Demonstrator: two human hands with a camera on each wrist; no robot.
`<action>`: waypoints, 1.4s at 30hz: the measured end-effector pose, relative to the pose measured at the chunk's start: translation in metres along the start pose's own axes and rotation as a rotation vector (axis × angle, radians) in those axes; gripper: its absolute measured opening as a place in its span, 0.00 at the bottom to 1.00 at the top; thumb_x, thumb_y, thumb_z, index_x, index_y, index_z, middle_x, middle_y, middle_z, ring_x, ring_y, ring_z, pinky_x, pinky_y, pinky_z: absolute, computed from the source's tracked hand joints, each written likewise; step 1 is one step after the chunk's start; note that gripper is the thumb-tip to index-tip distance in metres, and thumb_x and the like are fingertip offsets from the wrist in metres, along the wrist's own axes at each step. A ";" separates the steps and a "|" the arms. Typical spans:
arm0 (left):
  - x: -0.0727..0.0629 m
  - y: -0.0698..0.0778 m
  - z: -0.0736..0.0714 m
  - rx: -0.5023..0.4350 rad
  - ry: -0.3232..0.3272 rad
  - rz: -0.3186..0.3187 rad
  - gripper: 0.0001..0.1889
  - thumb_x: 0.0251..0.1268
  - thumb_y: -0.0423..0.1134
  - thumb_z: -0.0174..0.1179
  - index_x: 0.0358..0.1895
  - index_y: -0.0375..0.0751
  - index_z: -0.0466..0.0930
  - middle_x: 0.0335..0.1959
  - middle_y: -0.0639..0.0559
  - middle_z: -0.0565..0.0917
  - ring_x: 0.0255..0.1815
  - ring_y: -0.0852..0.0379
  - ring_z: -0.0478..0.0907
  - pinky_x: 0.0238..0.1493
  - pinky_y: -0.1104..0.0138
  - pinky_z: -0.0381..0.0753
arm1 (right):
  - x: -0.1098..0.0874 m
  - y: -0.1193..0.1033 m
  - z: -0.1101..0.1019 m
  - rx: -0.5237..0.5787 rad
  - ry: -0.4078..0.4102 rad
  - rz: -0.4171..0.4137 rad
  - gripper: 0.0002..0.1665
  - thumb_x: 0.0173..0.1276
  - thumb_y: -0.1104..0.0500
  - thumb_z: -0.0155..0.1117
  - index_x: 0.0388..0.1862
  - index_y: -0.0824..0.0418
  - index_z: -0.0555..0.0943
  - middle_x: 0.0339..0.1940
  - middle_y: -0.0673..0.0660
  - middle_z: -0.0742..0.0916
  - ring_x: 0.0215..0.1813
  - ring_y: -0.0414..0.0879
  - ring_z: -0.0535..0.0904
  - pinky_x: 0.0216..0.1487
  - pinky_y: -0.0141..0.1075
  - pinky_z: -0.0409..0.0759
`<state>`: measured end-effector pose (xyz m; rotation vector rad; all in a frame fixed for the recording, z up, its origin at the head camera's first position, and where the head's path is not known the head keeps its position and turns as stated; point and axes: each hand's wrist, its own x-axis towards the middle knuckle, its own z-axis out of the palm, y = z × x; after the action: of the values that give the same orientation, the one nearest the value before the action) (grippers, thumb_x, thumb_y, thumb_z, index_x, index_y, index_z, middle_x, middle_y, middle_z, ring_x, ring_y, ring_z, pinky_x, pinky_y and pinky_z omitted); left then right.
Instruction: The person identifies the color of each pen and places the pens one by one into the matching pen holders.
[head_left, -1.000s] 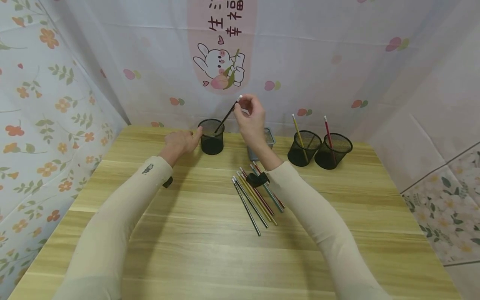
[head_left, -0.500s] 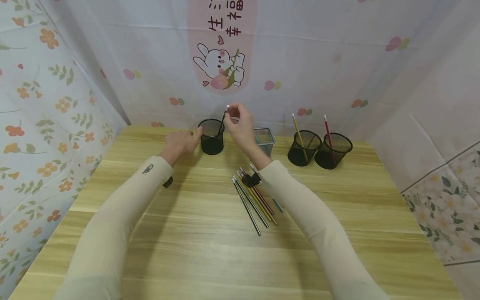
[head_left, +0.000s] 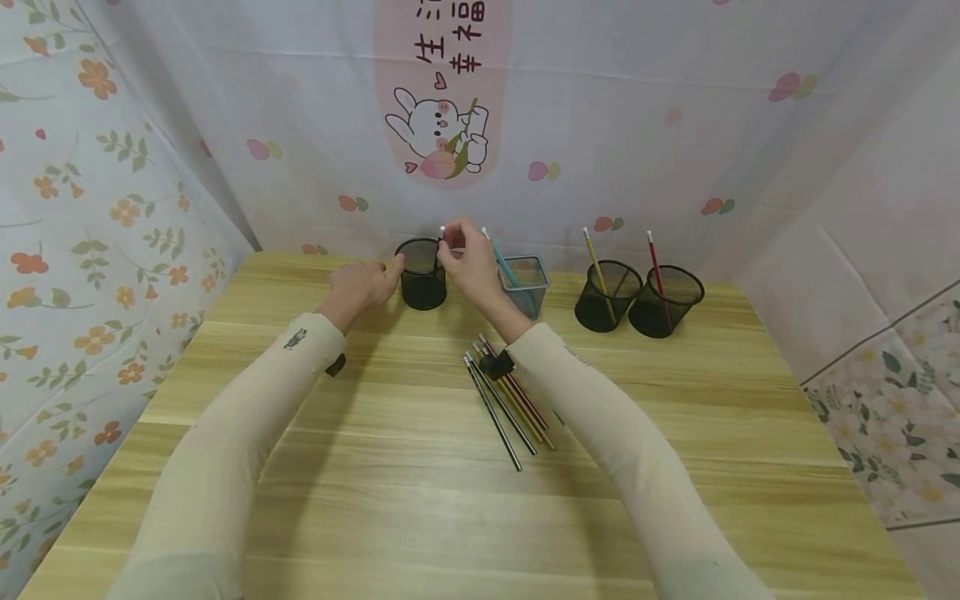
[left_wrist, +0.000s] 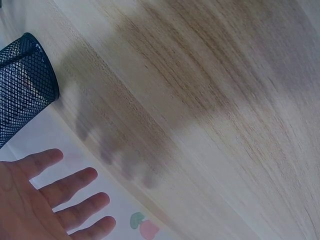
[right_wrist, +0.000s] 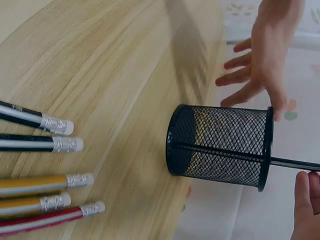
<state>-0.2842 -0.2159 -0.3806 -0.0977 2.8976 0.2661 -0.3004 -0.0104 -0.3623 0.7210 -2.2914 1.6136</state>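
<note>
A round black mesh pen cup (head_left: 424,287) stands upright at the back of the table, left of centre. Inside it is a black pencil (right_wrist: 290,163), its lower end appearing to reach the cup's base in the right wrist view. My right hand (head_left: 476,262) pinches this pencil near its white eraser. At the cup's other side is my left hand (head_left: 363,283), fingers straight and spread, the thumb touching the rim. In the left wrist view the left hand (left_wrist: 35,200) has nothing in its fingers.
Right of my right hand stands a grey square mesh cup (head_left: 528,298) with a blue pencil (head_left: 501,258). Two black cups (head_left: 597,312) (head_left: 651,321) farther right hold a yellow and a red pencil. Several loose pencils (head_left: 510,404) lie mid-table. A printed cloth (head_left: 600,108) hangs behind.
My right hand has moved left and down, lowering the black pencil into the cup and turning it more upright. The left hand has stayed in place at the rim.
</note>
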 end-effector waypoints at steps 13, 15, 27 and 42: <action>0.000 0.001 0.001 -0.005 -0.018 -0.005 0.53 0.70 0.72 0.06 0.79 0.37 0.59 0.69 0.24 0.68 0.63 0.24 0.69 0.57 0.38 0.69 | -0.014 0.008 -0.025 0.031 0.030 -0.008 0.08 0.71 0.72 0.61 0.48 0.71 0.77 0.45 0.61 0.83 0.48 0.50 0.81 0.49 0.35 0.81; -0.001 0.001 0.001 -0.006 -0.016 -0.003 0.53 0.70 0.72 0.06 0.79 0.38 0.59 0.70 0.25 0.67 0.63 0.24 0.69 0.57 0.37 0.69 | -0.018 0.009 -0.030 0.038 0.028 -0.011 0.08 0.71 0.72 0.61 0.48 0.71 0.78 0.45 0.64 0.83 0.48 0.50 0.82 0.49 0.36 0.81; -0.001 0.001 -0.001 -0.008 -0.034 -0.002 0.53 0.69 0.72 0.05 0.80 0.39 0.58 0.71 0.25 0.66 0.64 0.23 0.68 0.57 0.37 0.68 | -0.042 0.009 -0.060 0.000 -0.004 -0.051 0.06 0.70 0.71 0.63 0.45 0.69 0.79 0.40 0.59 0.84 0.43 0.48 0.82 0.43 0.36 0.82; -0.001 -0.001 0.000 -0.023 -0.023 0.008 0.54 0.68 0.73 0.05 0.80 0.38 0.58 0.71 0.25 0.66 0.64 0.23 0.68 0.58 0.37 0.67 | -0.073 0.008 -0.094 -0.043 -0.132 -0.004 0.03 0.71 0.70 0.63 0.42 0.69 0.79 0.39 0.59 0.83 0.40 0.50 0.81 0.39 0.34 0.80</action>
<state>-0.2830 -0.2163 -0.3804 -0.0868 2.8729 0.2997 -0.2506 0.0978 -0.3691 0.8452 -2.4055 1.5530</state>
